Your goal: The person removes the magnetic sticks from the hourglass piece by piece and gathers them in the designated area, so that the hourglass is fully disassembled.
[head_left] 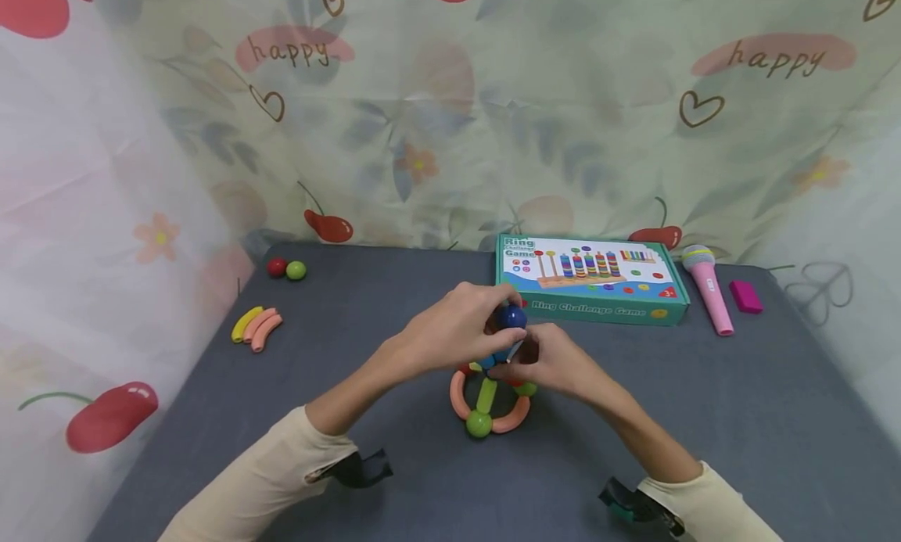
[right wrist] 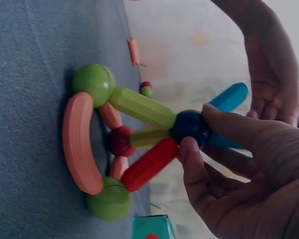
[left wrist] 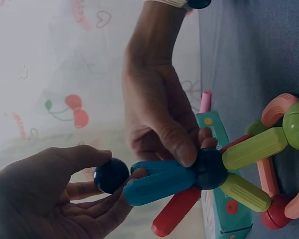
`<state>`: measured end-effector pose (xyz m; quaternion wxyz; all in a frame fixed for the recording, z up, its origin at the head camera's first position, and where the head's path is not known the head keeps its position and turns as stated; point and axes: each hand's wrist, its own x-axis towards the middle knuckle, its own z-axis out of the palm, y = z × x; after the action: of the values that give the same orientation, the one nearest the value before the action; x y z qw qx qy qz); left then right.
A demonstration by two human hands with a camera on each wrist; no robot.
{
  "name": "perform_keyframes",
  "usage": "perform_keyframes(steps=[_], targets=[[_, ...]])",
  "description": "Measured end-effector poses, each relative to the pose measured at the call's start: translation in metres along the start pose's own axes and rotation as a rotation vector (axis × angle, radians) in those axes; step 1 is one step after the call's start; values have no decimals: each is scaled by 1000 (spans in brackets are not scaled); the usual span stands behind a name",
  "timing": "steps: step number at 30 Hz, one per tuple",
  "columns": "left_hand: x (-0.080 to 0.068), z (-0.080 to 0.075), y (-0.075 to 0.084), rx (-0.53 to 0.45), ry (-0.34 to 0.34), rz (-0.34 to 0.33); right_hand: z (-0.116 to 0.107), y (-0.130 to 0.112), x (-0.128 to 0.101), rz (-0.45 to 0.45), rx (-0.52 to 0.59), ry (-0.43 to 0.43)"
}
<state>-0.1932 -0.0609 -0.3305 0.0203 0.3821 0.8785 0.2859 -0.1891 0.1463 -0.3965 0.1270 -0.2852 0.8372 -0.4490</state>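
Standing upright on the bench (head_left: 704, 417), long axis vertical: stick-and-ball toy (head_left: 490, 397). Right hand (head_left: 556, 362) pinching its dark hub ball (right wrist: 190, 127); left hand (head_left: 457, 327) pinching a second dark ball (left wrist: 111, 175) at the blue stick (left wrist: 157, 181), plain only from the left wrist.

Two forearms in cream sleeves reach forward and meet at the middle, each wrist wearing a dark strap. The left hand (head_left: 457, 331) sits slightly higher, palm turned inward, its fingers (left wrist: 97, 191) curled with the grip closed on something small. The right hand (head_left: 556, 362) lies just beside it, thumb (right wrist: 239, 132) and fingertips pinching, knuckles nearly touching the left.
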Motion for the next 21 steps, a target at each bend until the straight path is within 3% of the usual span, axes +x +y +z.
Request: perform_keyframes(steps=[4,8,14,21], targets=[[-1,-3,-1,-39,-17,-24,1,1,1,20,-1,-10],[-6,-8,-3,-103,9,-58,1,0,1,23,6,-16],[-18,-18,-15,-132,127,-108,2,-1,2,24,-6,-10],[-41,-23,-46,-92,283,-163,3,-1,1,27,-19,8]])
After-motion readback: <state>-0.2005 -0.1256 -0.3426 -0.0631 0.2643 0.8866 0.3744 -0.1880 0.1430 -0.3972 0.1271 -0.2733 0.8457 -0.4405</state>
